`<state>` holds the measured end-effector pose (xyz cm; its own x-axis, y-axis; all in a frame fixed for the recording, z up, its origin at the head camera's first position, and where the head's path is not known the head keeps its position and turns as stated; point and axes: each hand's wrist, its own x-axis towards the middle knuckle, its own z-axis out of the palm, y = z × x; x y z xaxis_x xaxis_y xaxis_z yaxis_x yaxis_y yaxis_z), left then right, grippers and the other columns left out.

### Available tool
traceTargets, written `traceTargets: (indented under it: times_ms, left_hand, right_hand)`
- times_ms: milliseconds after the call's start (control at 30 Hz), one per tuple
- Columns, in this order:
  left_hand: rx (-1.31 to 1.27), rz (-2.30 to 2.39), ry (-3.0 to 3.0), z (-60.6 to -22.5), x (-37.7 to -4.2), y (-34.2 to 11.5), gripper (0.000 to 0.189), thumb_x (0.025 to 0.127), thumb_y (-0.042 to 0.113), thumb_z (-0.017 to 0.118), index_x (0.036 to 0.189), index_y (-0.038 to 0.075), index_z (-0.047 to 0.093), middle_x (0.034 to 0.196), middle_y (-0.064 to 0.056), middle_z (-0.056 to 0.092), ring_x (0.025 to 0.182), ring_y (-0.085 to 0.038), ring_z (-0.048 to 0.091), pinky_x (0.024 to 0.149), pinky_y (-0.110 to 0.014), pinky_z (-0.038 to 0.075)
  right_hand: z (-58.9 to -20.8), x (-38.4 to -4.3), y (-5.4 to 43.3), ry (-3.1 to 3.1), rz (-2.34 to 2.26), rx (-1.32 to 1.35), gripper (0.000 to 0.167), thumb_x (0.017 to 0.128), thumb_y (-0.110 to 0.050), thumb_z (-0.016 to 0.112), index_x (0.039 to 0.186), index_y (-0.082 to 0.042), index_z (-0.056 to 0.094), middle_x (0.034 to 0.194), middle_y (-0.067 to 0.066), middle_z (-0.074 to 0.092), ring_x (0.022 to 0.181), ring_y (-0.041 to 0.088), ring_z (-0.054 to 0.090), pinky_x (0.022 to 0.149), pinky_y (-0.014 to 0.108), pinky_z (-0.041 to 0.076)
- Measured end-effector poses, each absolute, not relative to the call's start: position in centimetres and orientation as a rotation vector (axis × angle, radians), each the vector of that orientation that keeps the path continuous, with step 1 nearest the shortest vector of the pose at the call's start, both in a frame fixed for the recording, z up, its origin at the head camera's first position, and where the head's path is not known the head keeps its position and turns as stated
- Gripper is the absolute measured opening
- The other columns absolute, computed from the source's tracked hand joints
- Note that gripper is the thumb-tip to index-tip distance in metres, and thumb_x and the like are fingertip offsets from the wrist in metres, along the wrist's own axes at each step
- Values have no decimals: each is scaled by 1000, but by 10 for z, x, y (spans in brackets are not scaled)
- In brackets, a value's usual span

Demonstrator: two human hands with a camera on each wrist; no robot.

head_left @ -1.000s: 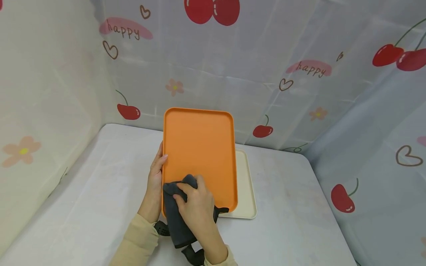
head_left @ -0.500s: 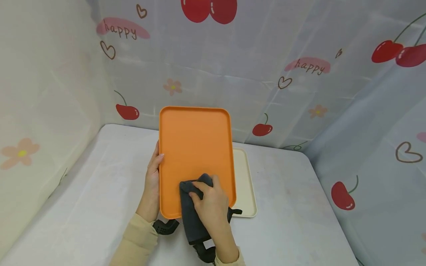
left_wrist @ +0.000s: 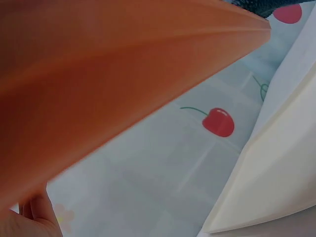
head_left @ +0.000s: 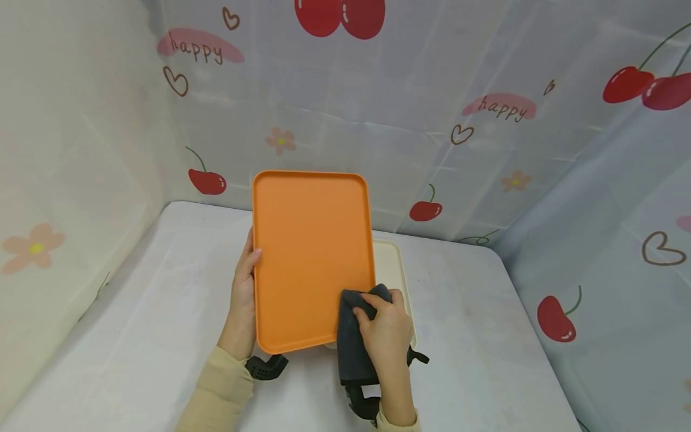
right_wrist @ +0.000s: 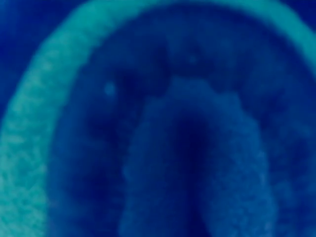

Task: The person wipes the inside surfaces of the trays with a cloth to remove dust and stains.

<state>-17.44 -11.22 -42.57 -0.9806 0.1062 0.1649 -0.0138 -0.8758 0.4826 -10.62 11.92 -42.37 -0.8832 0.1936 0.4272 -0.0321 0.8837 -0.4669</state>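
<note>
An orange rectangular tray (head_left: 310,252) is held up off the table, tilted so that its inner face shows in the head view. My left hand (head_left: 243,303) grips its left edge, thumb on the rim and the other fingers behind. With the right hand (head_left: 387,333) I pinch a dark grey cloth (head_left: 353,348) at the tray's lower right corner. The cloth hangs below the corner and covers it. In the left wrist view the tray's underside (left_wrist: 113,84) fills the upper left, with part of the left hand (left_wrist: 34,217) beneath. Blurred blue fabric (right_wrist: 163,158) fills the right wrist view.
A cream tray (head_left: 390,261) lies on the white table (head_left: 475,336), partly hidden behind the orange one. A curtain with printed cherries (head_left: 426,210) stands along the back and sides. Black wrist mounts (head_left: 267,367) stick out near both wrists.
My right hand has slid the cloth rightward along the tray's lower part, from the lower left corner to the lower right. The orange tray has shifted slightly left in the left hand's grip.
</note>
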Motion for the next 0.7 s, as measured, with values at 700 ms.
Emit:
traceTargets:
  times_ms: [700]
  left_hand:
    - [230,2958,844,-427,-176,-113,52,107,15,30,156,30,22,148,7,45,121,-9,55,100,-23,48]
  right_hand:
    - [-443,-100,119,-2557,871,-270,29,76,-21,84,100,-7,78,95,14,62,86,31,63,72,47,53]
